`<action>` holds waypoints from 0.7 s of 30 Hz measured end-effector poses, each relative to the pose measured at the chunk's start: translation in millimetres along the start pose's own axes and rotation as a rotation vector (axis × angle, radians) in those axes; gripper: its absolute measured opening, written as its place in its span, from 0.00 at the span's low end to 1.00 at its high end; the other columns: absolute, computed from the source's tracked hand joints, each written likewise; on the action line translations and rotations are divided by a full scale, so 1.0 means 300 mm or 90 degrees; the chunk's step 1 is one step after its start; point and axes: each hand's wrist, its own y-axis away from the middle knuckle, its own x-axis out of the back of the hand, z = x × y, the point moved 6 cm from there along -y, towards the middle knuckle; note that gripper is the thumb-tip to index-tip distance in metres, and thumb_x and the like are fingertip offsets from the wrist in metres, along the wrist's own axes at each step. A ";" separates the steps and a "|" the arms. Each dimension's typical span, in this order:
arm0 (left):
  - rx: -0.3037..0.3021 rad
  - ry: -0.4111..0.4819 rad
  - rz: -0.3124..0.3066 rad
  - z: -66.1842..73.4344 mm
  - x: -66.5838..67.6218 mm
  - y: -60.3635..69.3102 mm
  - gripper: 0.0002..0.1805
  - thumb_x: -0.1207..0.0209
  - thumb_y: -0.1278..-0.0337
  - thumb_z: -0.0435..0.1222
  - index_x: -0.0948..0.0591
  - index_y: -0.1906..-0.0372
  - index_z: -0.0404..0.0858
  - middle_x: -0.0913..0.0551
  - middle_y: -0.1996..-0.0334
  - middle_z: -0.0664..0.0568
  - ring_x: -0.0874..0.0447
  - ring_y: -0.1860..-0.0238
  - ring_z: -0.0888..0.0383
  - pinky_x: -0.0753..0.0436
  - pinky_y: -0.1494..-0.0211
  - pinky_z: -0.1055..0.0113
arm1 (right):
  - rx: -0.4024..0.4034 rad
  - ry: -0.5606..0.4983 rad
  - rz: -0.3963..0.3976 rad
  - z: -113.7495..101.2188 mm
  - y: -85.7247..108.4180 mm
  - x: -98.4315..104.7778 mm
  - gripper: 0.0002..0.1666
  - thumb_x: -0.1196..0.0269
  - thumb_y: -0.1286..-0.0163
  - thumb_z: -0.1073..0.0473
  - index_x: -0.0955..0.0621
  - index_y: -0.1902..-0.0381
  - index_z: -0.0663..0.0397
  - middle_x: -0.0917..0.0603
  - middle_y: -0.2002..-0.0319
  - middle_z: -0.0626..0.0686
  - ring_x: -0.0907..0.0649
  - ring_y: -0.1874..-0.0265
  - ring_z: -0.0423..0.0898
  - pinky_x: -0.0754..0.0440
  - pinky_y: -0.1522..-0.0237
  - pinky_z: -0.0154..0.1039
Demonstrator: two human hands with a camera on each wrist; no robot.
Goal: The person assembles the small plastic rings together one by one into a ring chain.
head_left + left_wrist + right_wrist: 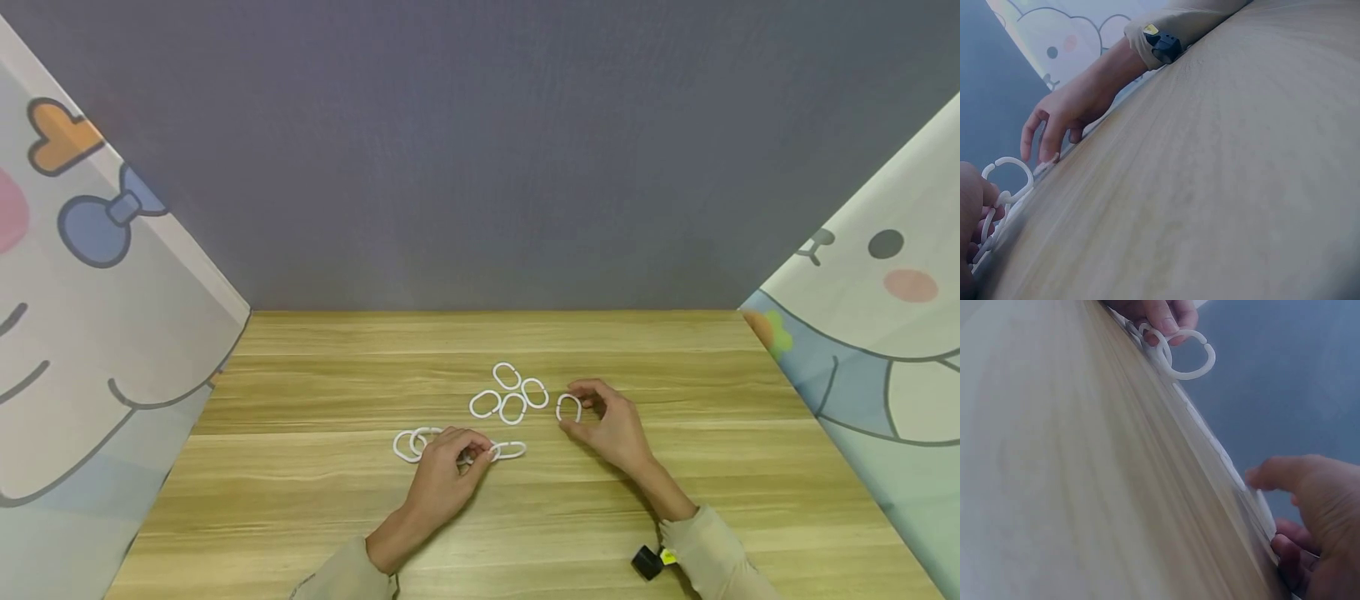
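In the head view my left hand (448, 473) pinches a white plastic link between thumb and fingertips, part of a short chain (405, 447) that runs out on both sides of the hand. An end link (1200, 365) with a small gap stands up from that hand in the right wrist view. Farther right, my right hand (613, 425) has its thumb and fingers curled round the opposite edges of a loose white link (558, 410) at the tabletop. The left hand hides the middle of the chain.
Several loose white links (485, 404) lie together between and beyond the hands on the wood-grain table (300, 375). A grey panel (480, 167) stands behind, with cartoon-printed panels at both sides. A small black device (647, 563) sits by the right sleeve.
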 end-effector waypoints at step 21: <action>0.005 0.001 -0.004 -0.002 -0.001 0.001 0.07 0.24 0.33 0.33 0.10 0.62 0.49 0.14 0.65 0.67 0.18 0.62 0.66 0.16 0.58 0.68 | 0.153 -0.202 -0.008 -0.128 0.027 -0.038 0.38 0.17 0.51 0.81 0.18 0.41 0.65 0.10 0.53 0.69 0.11 0.67 0.57 0.10 0.65 0.37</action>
